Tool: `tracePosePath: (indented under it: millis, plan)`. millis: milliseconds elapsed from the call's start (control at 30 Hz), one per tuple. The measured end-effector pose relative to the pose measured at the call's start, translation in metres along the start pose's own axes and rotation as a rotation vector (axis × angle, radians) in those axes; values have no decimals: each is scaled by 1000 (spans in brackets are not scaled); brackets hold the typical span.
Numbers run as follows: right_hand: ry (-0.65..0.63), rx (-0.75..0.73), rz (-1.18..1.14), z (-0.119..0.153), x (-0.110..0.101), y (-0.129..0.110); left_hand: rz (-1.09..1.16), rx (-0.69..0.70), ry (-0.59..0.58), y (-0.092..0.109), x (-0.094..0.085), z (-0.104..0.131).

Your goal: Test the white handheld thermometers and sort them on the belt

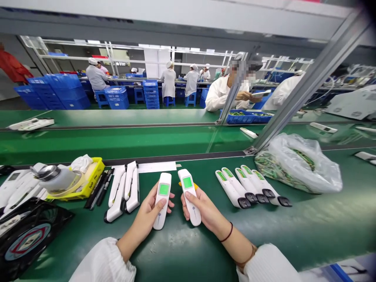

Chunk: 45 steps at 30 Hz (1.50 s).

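Two white handheld thermometers with lit green screens are held upright, side by side and apart, above the green bench. My left hand (pixel 147 213) is wrapped round the left thermometer (pixel 162 201), its thumb on the front below the screen. Around the right thermometer (pixel 190 197) my right hand (pixel 205 209) is closed, thumb just under the screen; something orange shows behind it. White thermometers (pixel 125 190) lie left of my left hand. To the right of my right hand, several white units (pixel 249 186) rest in a row with green parts showing and black ends.
A yellow tray (pixel 95 180) with a metal-topped bottle, black pens (pixel 101 188) and a black fan (pixel 32 239) are at left. A plastic bag of green pieces (pixel 299 164) sits at right beside a slanted metal post (pixel 305 78). Across the conveyor (pixel 117 141), a person in white (pixel 220 92) handles a white item.
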State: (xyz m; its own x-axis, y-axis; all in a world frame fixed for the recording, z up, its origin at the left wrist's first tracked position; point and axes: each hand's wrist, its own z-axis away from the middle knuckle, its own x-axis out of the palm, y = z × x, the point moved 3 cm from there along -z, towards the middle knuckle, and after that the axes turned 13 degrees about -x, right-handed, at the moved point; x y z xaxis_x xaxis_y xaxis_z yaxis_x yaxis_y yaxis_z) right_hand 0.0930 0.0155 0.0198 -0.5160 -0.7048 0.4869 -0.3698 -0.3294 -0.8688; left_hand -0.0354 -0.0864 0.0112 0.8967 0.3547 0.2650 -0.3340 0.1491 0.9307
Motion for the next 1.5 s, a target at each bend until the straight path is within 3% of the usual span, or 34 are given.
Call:
tracePosePath:
  millis: [233, 433, 533, 667, 833, 1000, 1233, 1500]
  plan:
    - [-3, 53, 94, 5, -1, 3, 85, -19, 20, 9, 5, 10]
    - [161, 131, -44, 6, -2, 3, 150, -112, 122, 10, 3, 11]
    - [171, 171, -76, 5, -1, 1, 171, -128, 139, 11, 3, 10]
    - [130, 183, -42, 7, 1, 1, 188, -144, 122, 10, 3, 10]
    - [-14, 95, 137, 12, 8, 2, 166, -42, -35, 7, 10, 13]
    - [-154, 98, 92, 17, 16, 6, 142, 8, -111, 7, 17, 19]
    - [-172, 104, 37, 25, 15, 9, 144, -21, -170, 8, 17, 24]
    - [-165, 103, 102, 26, 14, 10, 158, -26, -157, 5, 18, 25]
